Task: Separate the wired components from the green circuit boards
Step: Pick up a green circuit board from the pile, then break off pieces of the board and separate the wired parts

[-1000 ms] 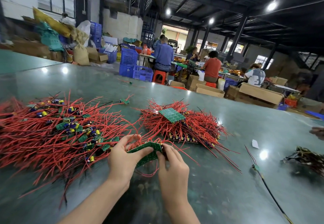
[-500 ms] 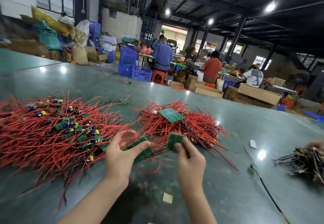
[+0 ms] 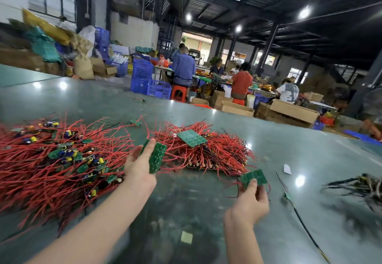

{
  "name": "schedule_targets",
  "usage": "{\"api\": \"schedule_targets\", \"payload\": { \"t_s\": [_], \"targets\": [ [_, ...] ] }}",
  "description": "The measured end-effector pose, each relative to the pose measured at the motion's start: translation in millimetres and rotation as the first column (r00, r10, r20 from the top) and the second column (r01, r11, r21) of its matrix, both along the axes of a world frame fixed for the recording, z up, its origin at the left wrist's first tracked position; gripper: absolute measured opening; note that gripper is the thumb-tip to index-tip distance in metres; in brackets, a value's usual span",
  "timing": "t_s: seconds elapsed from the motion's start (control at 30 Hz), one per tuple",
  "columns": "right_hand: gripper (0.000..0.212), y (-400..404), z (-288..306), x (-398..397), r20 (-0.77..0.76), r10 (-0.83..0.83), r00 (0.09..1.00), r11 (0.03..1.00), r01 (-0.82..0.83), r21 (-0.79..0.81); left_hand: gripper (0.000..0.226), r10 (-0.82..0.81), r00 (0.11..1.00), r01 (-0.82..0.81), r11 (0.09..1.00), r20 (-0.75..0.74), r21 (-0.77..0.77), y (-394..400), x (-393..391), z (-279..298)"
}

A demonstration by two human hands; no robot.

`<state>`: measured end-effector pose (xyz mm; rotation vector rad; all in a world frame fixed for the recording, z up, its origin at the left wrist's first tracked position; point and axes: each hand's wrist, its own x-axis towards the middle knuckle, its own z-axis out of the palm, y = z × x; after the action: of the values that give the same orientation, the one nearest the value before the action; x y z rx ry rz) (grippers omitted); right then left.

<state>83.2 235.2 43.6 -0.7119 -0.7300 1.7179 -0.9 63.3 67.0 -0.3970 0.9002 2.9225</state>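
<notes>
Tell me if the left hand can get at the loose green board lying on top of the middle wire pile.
Probably not yet. The way to the board is open: it lies bare on top of the pile, just beyond the left hand. But that hand already holds a green panel, so it would have to drop it first.
</notes>
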Motion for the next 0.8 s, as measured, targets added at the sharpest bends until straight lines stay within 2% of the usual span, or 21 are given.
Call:
{"api": "schedule_targets", "payload": {
  "t_s": [0.07, 0.13, 0.17, 0.23, 0.33, 0.4, 0.5, 0.63, 0.73, 0.8],
  "targets": [
    [0.032, -2.7, 2.4, 1.1, -0.023, 0.006, 1.0, 1.0, -0.006, 0.002, 0.029, -0.184, 0.982, 0.186, 0.981, -0.035, 0.047, 13.3, -1.6, 8.7],
    [0.032, -7.0, 2.4, 1.1, -0.015, 0.04, 0.999, 0.999, -0.04, 0.012, 0.048, -0.406, 0.912, 0.406, 0.914, 0.059, 0.0, 24.4, -0.3, 9.7],
    [0.031, -9.0, 1.7, 0.6, -0.008, 0.066, 0.998, 0.998, -0.066, 0.018, 0.05, -0.465, 0.875, 0.475, 0.878, 0.131, -0.053, 28.0, 1.0, 8.2],
    [0.031, -13.8, 1.5, 0.4, 0.011, 0.124, 0.992, 0.992, -0.125, 0.028, 0.037, -0.524, 0.817, 0.568, 0.804, 0.243, -0.175, 29.6, 5.5, 1.3],
    [0.034, -19.3, 1.4, 0.9, 0.067, 0.212, 0.975, 0.972, -0.217, 0.086, 0.017, -0.563, 0.756, 0.652, 0.697, 0.335, -0.3, 22.0, 8.9, -13.7],
    [0.034, -22.4, 0.6, 2.0, 0.105, 0.263, 0.959, 0.95, -0.276, 0.146, 0.017, -0.551, 0.754, 0.657, 0.63, 0.358, -0.414, 12.3, 10.7, -19.4],
    [0.036, -27.2, 1.6, 4.2, 0.119, 0.335, 0.935, 0.91, -0.354, 0.214, 0.015, -0.492, 0.812, 0.583, 0.697, 0.313, -0.418, -4.7, 15.8, -21.4],
    [0.038, -30.7, 3.7, 6.1, 0.144, 0.438, 0.887, 0.819, -0.46, 0.343, 0.012, -0.502, 0.84, 0.542, 0.745, 0.207, -0.39, -25.7, 34.0, -25.0],
    [0.038, -34.6, 5.8, 7.3, 0.271, 0.513, 0.814, 0.654, -0.575, 0.491, 0.015, -0.474, 0.88, 0.418, 0.783, -0.009, -0.46, -32.4, 42.8, -26.4],
    [0.042, -40.1, 5.5, 8.0, 0.386, 0.555, 0.737, 0.504, -0.667, 0.548, 0.025, -0.549, 0.828, 0.431, 0.754, -0.116, -0.496, -33.9, 48.3, -25.4]
  ]
}}
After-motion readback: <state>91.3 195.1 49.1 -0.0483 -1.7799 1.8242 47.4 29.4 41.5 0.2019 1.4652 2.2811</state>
